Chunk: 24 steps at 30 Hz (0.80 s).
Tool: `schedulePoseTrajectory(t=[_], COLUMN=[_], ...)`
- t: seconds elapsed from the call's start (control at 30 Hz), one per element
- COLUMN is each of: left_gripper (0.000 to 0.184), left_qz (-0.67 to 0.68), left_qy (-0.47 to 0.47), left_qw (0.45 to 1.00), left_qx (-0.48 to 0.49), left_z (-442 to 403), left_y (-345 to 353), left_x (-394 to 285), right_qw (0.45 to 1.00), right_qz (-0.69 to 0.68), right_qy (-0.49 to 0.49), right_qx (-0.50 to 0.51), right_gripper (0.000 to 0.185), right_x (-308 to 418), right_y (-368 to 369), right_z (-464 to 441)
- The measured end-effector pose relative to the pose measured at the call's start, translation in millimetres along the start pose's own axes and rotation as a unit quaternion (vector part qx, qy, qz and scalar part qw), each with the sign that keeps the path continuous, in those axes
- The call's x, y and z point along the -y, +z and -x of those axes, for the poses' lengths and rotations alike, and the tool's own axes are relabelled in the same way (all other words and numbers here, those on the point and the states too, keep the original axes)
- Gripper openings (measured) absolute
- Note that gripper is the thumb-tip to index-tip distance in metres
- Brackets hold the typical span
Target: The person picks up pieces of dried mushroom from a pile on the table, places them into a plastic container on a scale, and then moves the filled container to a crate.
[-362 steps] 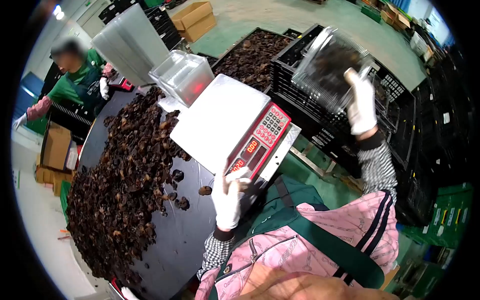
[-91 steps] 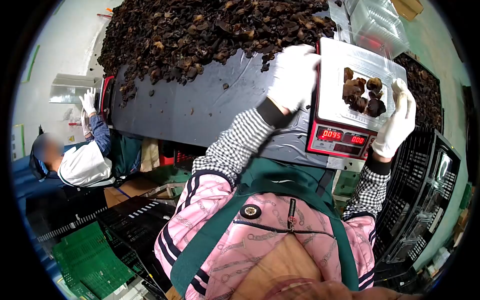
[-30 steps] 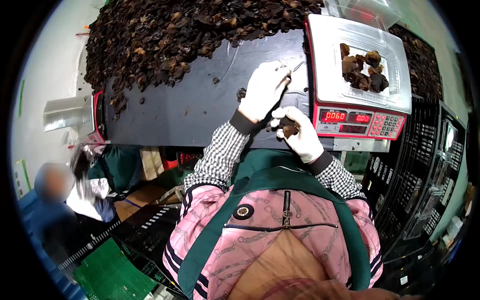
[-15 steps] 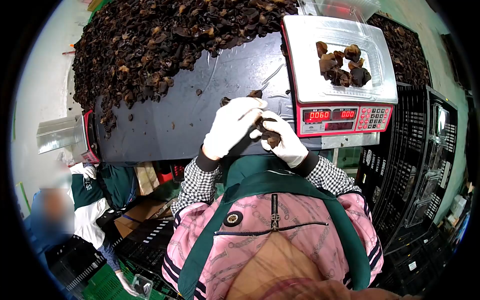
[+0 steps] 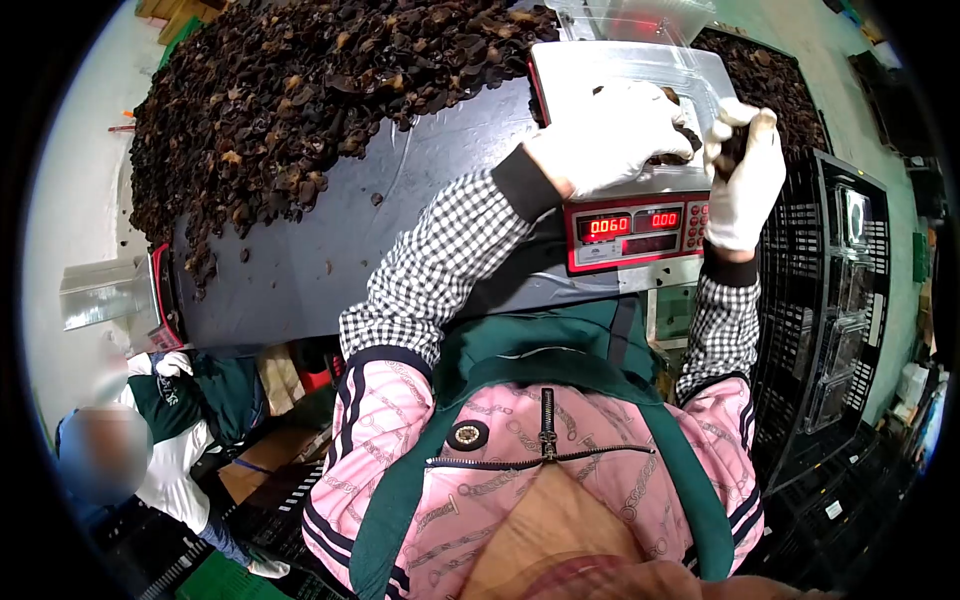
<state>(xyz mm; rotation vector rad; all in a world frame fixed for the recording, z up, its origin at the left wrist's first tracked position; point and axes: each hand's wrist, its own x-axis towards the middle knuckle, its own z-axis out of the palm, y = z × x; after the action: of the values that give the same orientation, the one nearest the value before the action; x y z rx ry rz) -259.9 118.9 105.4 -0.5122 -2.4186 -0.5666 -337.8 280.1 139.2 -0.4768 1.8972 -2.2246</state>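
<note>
My white-gloved left hand (image 5: 622, 137) is over the clear tray on the scale, its fingers bent down at the dark fungus pieces (image 5: 672, 150); whether it grips any is hidden. At the scale's right side my gloved right hand (image 5: 748, 180) is raised, fingers curled round a dark fungus piece (image 5: 735, 145). Beneath both hands lies the red-and-white scale (image 5: 560, 62), its display reading 0.060 and 0.00. The clear plastic tray (image 5: 708, 85) rests on its plate, partly covered by my left hand.
A large heap of dark fungus (image 5: 300, 90) covers the back left of the dark table (image 5: 400, 215). Clear containers (image 5: 655, 18) stand behind the scale. Black crates (image 5: 825, 300) are at the right. A co-worker (image 5: 175, 440) is at the lower left, near a second scale (image 5: 163, 300).
Both hands have moved from the table's front edge up and right to the scale. My left hand is now over the tray, my right beside it with a dark piece. The co-worker's arm has shifted.
</note>
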Motion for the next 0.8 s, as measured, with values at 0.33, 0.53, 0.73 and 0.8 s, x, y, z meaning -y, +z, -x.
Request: schedulePoseTrajectory(t=[0.33, 0.53, 0.73, 0.8], left_gripper=[0.019, 0.033, 0.024, 0.022], left_qz=[0.174, 0.353, 0.335, 0.296], left_qy=[-0.212, -0.362, -0.480, -0.518], left_qw=[0.962, 0.853, 0.772, 0.769], left_qx=[0.004, -0.126, -0.247, -0.230], left_z=[2.2, 33.3, 124.5, 167.5], left_y=[-29.0, -59.4, -94.2, -110.6], left_x=[8.5, 2.7, -31.5, -60.5], right_qw=[0.994, 0.991, 0.972, 0.991], right_qz=[-0.008, 0.000, 0.138, 0.041], right_qy=[0.019, -0.030, -0.187, -0.123], right_qx=[0.106, 0.127, 0.037, 0.036], right_gripper=[0.049, 0.049, 0.033, 0.030], right_x=[-45.3, -50.7, -25.0, 0.6], right_y=[-9.3, -12.8, -6.1, 12.3], right_z=[-46.0, -48.5, -17.5, 18.7])
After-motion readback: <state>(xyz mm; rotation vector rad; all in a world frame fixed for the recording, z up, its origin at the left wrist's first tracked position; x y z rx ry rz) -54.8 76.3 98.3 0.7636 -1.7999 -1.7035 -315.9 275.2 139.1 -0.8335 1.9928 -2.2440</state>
